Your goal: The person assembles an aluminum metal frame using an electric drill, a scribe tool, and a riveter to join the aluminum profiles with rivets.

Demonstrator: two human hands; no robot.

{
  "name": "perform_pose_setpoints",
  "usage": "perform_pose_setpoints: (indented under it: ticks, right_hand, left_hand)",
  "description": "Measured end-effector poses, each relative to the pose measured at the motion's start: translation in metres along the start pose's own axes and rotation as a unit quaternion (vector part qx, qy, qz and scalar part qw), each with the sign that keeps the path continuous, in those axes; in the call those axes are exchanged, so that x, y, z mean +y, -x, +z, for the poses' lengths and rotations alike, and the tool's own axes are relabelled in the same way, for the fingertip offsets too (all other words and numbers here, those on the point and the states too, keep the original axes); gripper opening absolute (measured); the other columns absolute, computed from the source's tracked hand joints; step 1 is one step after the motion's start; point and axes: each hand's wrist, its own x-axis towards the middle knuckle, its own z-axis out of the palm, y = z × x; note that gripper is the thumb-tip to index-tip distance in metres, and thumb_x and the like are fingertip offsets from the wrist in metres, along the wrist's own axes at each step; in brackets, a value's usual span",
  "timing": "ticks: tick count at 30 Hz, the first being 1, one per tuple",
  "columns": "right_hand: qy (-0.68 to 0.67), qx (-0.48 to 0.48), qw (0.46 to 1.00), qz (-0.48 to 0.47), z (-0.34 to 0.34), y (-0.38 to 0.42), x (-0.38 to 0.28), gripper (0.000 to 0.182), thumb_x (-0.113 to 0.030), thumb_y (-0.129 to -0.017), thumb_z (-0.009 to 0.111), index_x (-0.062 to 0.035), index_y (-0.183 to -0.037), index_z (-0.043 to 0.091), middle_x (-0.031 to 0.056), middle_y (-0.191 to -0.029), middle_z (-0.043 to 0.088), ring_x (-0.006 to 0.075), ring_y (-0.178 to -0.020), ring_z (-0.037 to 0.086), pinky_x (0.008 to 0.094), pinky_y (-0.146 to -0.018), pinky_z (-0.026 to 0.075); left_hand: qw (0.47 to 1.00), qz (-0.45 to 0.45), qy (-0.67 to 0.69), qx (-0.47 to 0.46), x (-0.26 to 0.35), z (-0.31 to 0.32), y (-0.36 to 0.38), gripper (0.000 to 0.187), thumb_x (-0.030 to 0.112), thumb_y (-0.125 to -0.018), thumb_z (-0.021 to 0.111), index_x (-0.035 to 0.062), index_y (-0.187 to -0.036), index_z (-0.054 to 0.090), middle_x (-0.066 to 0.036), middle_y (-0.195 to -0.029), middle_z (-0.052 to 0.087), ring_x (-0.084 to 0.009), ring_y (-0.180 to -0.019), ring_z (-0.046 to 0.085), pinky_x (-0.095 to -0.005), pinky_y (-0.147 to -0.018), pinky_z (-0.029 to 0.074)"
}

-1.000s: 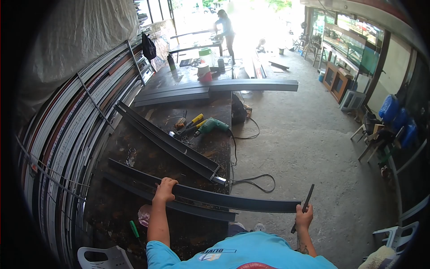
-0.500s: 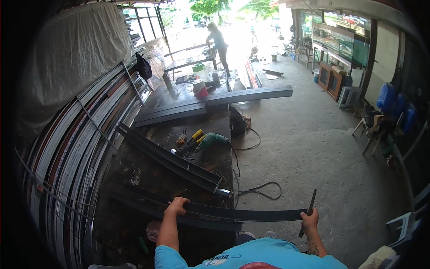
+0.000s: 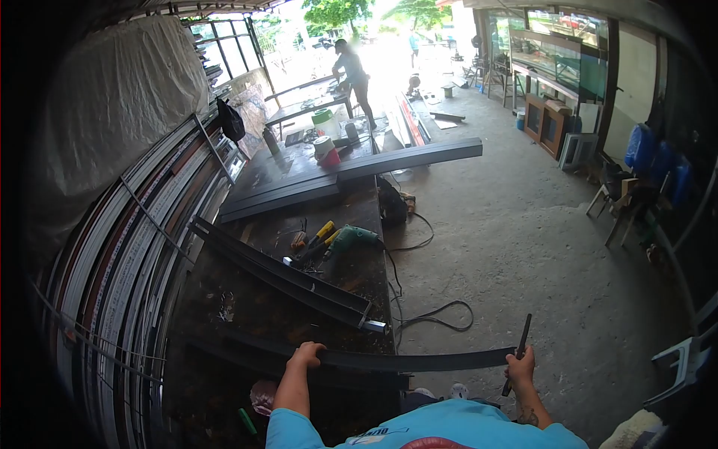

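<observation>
My left hand (image 3: 304,355) curls its fingers over a long dark metal profile (image 3: 426,362) that lies along the near part of the workbench and sticks out past its right edge. At the profile's right end, my right hand (image 3: 521,367) is closed around a short, narrow dark bar (image 3: 525,334). This bar stands crosswise against the profile end, and its exact kind does not show. Another dark profile (image 3: 374,382) lies just under the held one, partly in shadow. Below my left forearm are a pink crumpled bundle (image 3: 262,395) and a green object (image 3: 247,420).
On the workbench (image 3: 299,329) lie more dark profiles (image 3: 280,269), a green power drill (image 3: 353,238), yellow-handled tools (image 3: 321,232) and a red-and-white jug (image 3: 326,152). A cord (image 3: 441,323) loops across the floor. Racked strips (image 3: 127,277) line the left; a person (image 3: 353,78) stands beyond.
My left hand has moved slightly toward me and right along with the profile. My right hand keeps its hold on the bar. The whole view has shifted a little.
</observation>
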Motion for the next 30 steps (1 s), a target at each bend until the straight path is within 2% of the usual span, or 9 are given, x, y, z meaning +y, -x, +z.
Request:
perform_pose_setpoints:
  ticks: [9, 10, 13, 16, 18, 22, 25, 28, 30]
  right_hand:
    - [0.050, 0.012, 0.997, -0.065, 0.045, -0.023, 0.030, 0.021, -0.002, -0.078, 0.059, -0.0023, -0.095, 0.047, 0.0107, -0.076, 0.058, 0.0207, -0.058, 0.063, 0.0333, -0.050, 0.051]
    - [0.045, -0.003, 0.999, -0.030, 0.046, -0.023, 0.029, 0.020, -0.003, -0.078, 0.061, -0.0027, -0.093, 0.048, 0.0102, -0.076, 0.058, 0.0210, -0.062, 0.063, 0.0349, -0.057, 0.051]
    - [0.050, -0.014, 0.998, -0.026, 0.056, -0.025, 0.027, 0.021, -0.004, -0.078, 0.061, -0.0029, -0.093, 0.047, 0.0098, -0.075, 0.058, 0.0208, -0.065, 0.064, 0.0351, -0.059, 0.051]
    - [0.057, -0.021, 0.998, -0.035, 0.068, -0.035, 0.037, 0.021, -0.004, -0.079, 0.061, -0.0027, -0.094, 0.047, 0.0094, -0.075, 0.058, 0.0204, -0.063, 0.063, 0.0344, -0.057, 0.051]
    - [0.061, -0.032, 0.997, -0.032, 0.073, -0.031, 0.025, 0.021, -0.003, -0.079, 0.061, -0.0026, -0.095, 0.048, 0.0094, -0.074, 0.058, 0.0202, -0.062, 0.063, 0.0340, -0.056, 0.051]
    - [0.036, -0.079, 0.995, -0.050, 0.091, -0.021, 0.014, 0.021, -0.007, -0.081, 0.062, -0.0026, -0.096, 0.048, 0.0092, -0.073, 0.058, 0.0195, -0.058, 0.064, 0.0329, -0.050, 0.052]
    - [0.035, -0.124, 0.991, -0.041, 0.103, -0.010, 0.010, 0.023, -0.009, -0.084, 0.063, -0.0023, -0.098, 0.046, 0.0097, -0.076, 0.059, 0.0200, -0.060, 0.067, 0.0321, -0.048, 0.054]
    - [0.038, -0.230, 0.972, 0.009, 0.112, 0.010, -0.004, 0.028, -0.009, -0.090, 0.057, -0.0007, -0.110, 0.040, 0.0152, -0.096, 0.057, 0.0246, -0.074, 0.070, 0.0320, -0.050, 0.056]
    - [0.037, -0.284, 0.958, -0.001, 0.116, 0.015, 0.000, 0.028, -0.011, -0.090, 0.057, -0.0003, -0.111, 0.041, 0.0156, -0.095, 0.059, 0.0248, -0.074, 0.071, 0.0325, -0.049, 0.056]
  left_hand:
    - [0.997, -0.054, 0.003, 0.063, 0.009, -0.007, 0.013, 0.061, 0.002, -0.067, 0.068, 0.0241, -0.124, 0.062, -0.009, -0.125, 0.054, -0.0286, -0.125, 0.047, -0.0386, -0.105, 0.041]
    - [0.997, -0.055, 0.001, 0.061, 0.006, -0.006, 0.013, 0.061, 0.002, -0.067, 0.068, 0.0241, -0.124, 0.062, -0.009, -0.125, 0.054, -0.0286, -0.125, 0.047, -0.0386, -0.105, 0.041]
    - [0.995, -0.062, 0.000, 0.081, -0.008, 0.007, 0.012, 0.063, 0.001, -0.067, 0.069, 0.0259, -0.124, 0.062, -0.008, -0.125, 0.053, -0.0281, -0.126, 0.046, -0.0384, -0.107, 0.038]
    - [0.989, -0.065, -0.025, 0.134, -0.020, 0.021, 0.008, 0.064, 0.003, -0.066, 0.070, 0.0253, -0.125, 0.061, -0.008, -0.128, 0.052, -0.0284, -0.130, 0.042, -0.0412, -0.112, 0.032]
    - [0.985, -0.092, -0.008, 0.146, -0.021, 0.025, 0.007, 0.063, 0.008, -0.067, 0.072, 0.0247, -0.127, 0.060, -0.009, -0.134, 0.049, -0.0290, -0.135, 0.035, -0.0486, -0.115, 0.024]
    - [0.987, -0.095, -0.012, 0.128, -0.006, 0.021, 0.009, 0.068, 0.012, -0.066, 0.074, 0.0222, -0.131, 0.057, -0.011, -0.140, 0.045, -0.0305, -0.139, 0.029, -0.0496, -0.116, 0.022]
    - [0.995, -0.047, -0.019, 0.084, 0.018, 0.027, 0.005, 0.080, 0.027, -0.065, 0.077, 0.0214, -0.139, 0.047, -0.012, -0.146, 0.039, -0.0334, -0.142, 0.024, -0.0516, -0.116, 0.018]
    - [0.997, 0.007, -0.013, 0.071, 0.056, 0.030, 0.009, 0.081, 0.033, -0.068, 0.078, 0.0219, -0.141, 0.045, -0.013, -0.149, 0.034, -0.0342, -0.143, 0.020, -0.0530, -0.116, 0.017]
    - [0.997, 0.052, -0.009, 0.052, 0.084, 0.024, 0.015, 0.082, 0.039, -0.068, 0.078, 0.0217, -0.141, 0.044, -0.014, -0.149, 0.034, -0.0353, -0.144, 0.018, -0.0551, -0.116, 0.015]
